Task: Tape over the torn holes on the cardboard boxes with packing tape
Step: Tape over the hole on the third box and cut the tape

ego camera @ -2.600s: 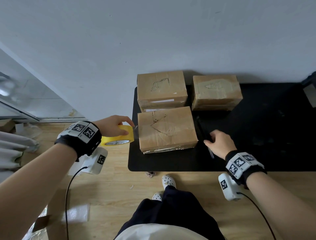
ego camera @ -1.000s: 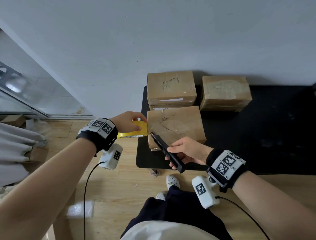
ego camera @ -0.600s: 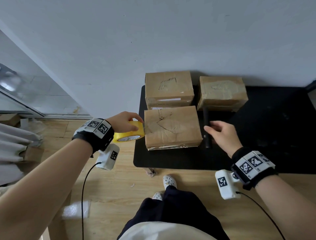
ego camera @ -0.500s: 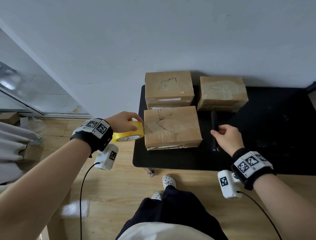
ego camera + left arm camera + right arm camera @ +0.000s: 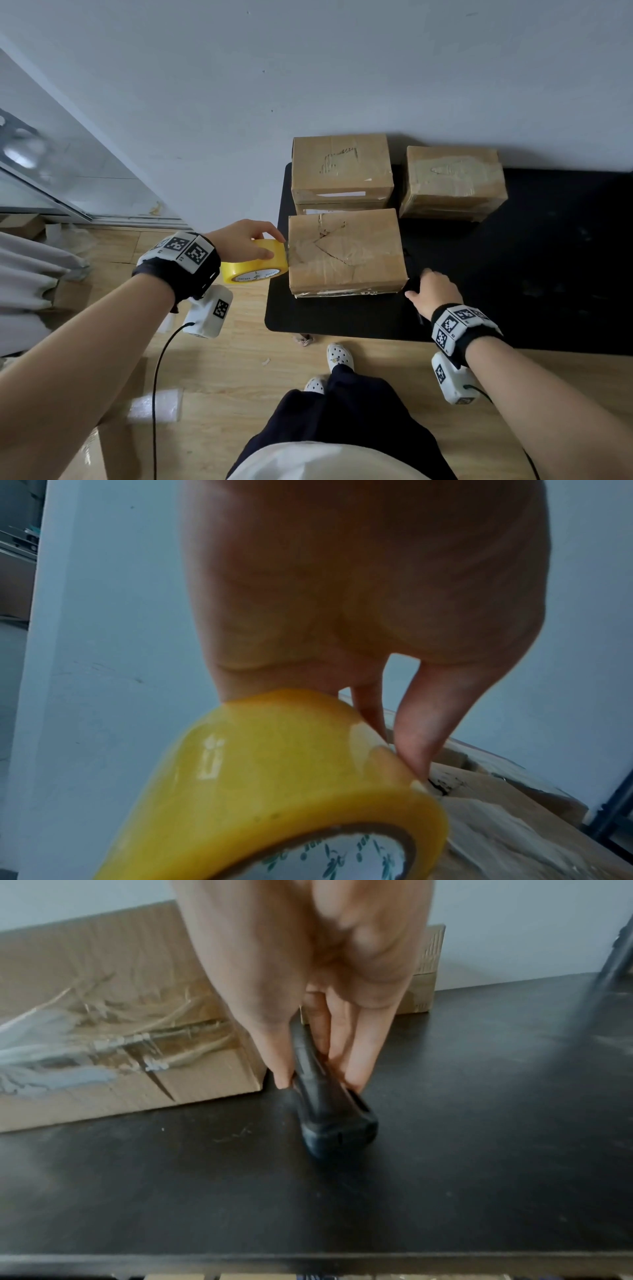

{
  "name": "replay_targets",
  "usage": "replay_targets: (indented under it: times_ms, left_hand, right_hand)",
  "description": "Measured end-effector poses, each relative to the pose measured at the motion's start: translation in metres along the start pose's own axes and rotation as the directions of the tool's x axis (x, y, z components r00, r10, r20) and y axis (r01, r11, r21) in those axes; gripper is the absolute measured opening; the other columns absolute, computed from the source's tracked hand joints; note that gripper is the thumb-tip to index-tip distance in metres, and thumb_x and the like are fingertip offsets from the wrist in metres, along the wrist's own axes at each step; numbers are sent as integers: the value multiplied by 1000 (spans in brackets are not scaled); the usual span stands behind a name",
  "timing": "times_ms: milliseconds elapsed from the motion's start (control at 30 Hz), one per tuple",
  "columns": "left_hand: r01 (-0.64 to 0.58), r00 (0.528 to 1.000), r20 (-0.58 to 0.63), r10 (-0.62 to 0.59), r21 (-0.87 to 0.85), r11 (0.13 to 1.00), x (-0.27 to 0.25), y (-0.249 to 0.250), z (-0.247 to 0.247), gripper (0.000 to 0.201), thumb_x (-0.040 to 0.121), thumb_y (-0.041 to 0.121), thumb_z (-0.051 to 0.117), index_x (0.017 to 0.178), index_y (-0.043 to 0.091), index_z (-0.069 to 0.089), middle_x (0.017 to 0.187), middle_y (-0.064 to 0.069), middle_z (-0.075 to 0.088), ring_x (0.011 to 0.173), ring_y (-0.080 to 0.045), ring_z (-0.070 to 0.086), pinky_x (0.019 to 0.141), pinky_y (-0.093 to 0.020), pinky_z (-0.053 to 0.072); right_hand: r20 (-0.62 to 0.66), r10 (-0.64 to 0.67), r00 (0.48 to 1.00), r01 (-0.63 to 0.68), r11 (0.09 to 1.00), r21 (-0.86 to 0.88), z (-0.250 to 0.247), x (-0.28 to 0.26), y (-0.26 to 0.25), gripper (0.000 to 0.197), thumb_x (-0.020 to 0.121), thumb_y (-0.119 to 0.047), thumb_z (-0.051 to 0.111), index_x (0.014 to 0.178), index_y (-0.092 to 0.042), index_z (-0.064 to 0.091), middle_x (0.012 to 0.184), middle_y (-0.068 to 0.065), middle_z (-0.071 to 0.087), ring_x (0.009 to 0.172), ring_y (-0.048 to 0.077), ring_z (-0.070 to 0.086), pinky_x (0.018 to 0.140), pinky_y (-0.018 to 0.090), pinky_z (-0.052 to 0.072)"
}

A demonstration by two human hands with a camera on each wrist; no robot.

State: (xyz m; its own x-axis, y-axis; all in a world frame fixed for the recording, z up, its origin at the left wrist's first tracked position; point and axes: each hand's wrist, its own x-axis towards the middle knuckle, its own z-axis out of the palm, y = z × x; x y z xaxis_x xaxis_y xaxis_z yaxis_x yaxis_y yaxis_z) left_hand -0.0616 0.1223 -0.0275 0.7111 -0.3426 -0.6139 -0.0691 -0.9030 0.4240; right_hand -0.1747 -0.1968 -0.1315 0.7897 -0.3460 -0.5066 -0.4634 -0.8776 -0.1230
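Observation:
Three cardboard boxes sit on a black table (image 5: pixel 342 318). The near box (image 5: pixel 344 251) has a torn top covered by clear tape. My left hand (image 5: pixel 245 240) grips a yellow roll of packing tape (image 5: pixel 255 262) (image 5: pixel 274 791) just off the box's left edge, with a short strip running from roll to box. At the box's right front corner, my right hand (image 5: pixel 433 289) (image 5: pixel 318 1066) holds a black utility knife (image 5: pixel 325 1093) against the table. The back left box (image 5: pixel 340 169) shows a torn patch; the back right box (image 5: pixel 452 178) has tape over its top.
A white wall stands right behind the boxes. The table's right part (image 5: pixel 548 274) is bare black surface. Wooden floor (image 5: pixel 239 377) lies below, with my white shoes (image 5: pixel 337 356), scraps and cardboard at the left. Cables hang from both wrist cameras.
A second ago my right hand held the knife up near the tape roll. It has since carried the knife to the right of the near box and down to the table. The left hand stayed put.

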Motion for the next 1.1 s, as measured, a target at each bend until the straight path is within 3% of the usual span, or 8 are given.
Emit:
replay_targets:
  times_ms: [100,167,300,400,467,567,800,1100]
  left_hand:
    - [-4,1000,6,4,-2,1000,1,-1,0,33,88,20,58,118,32,54,108,-4,55,95,-19,52,81,-27,42]
    - [-6,1000,7,6,-5,1000,1,-2,0,34,88,20,58,119,31,54,109,-4,54,96,-19,51,82,-27,42]
    - [-7,1000,5,7,-25,1000,1,-4,1,33,87,20,59,118,32,54,107,-3,54,94,-18,51,80,-27,41]
    - [-12,1000,-1,12,-34,999,0,-5,2,34,87,19,59,118,32,55,106,-3,54,92,-16,51,78,-26,39]
    - [-18,1000,-8,18,-41,999,0,-6,2,35,86,19,59,119,31,55,106,-3,54,91,-15,50,79,-25,38]
    - [-22,1000,-8,22,-38,999,-1,-7,3,35,87,20,59,120,31,54,107,-3,54,93,-15,50,81,-26,39]
    - [42,999,-6,-42,50,998,5,-9,6,36,89,28,56,124,29,52,125,-4,50,116,-20,46,94,-30,36]
    - [82,997,-11,-81,167,983,18,-4,11,39,83,24,59,121,30,52,127,-3,51,109,-19,48,90,-32,42]
  right_hand:
    - [-25,-4,1000,5,999,40,-14,1,-2,35,93,-33,57,114,-5,53,115,14,57,104,33,59,79,38,47]
    - [-246,-55,968,96,983,158,-31,-3,-7,27,95,-24,53,113,-4,55,113,15,56,98,32,58,75,35,43]
    - [-625,-375,685,564,815,129,-55,-20,-51,14,92,-11,51,99,-4,60,97,9,58,74,17,55,61,18,38]
    - [-422,-703,573,778,628,10,-37,-38,-99,30,94,-19,46,119,-8,58,118,6,58,97,17,59,87,33,51]
    - [-137,-817,560,813,574,-100,-18,-46,-123,52,99,-32,34,146,-11,32,153,6,32,138,18,33,118,36,21]
    - [46,-818,574,800,548,-244,-3,-39,-135,71,94,-51,13,152,-14,-3,161,0,-6,147,11,-5,118,28,-6]
    - [45,-798,601,766,559,-318,14,-29,-135,78,88,-60,6,153,-16,-3,161,-1,-7,148,12,-2,121,32,1]
    - [42,-809,586,787,556,-266,8,-29,-135,74,98,-55,28,153,-17,-5,161,-3,-10,147,11,-6,119,28,-5]
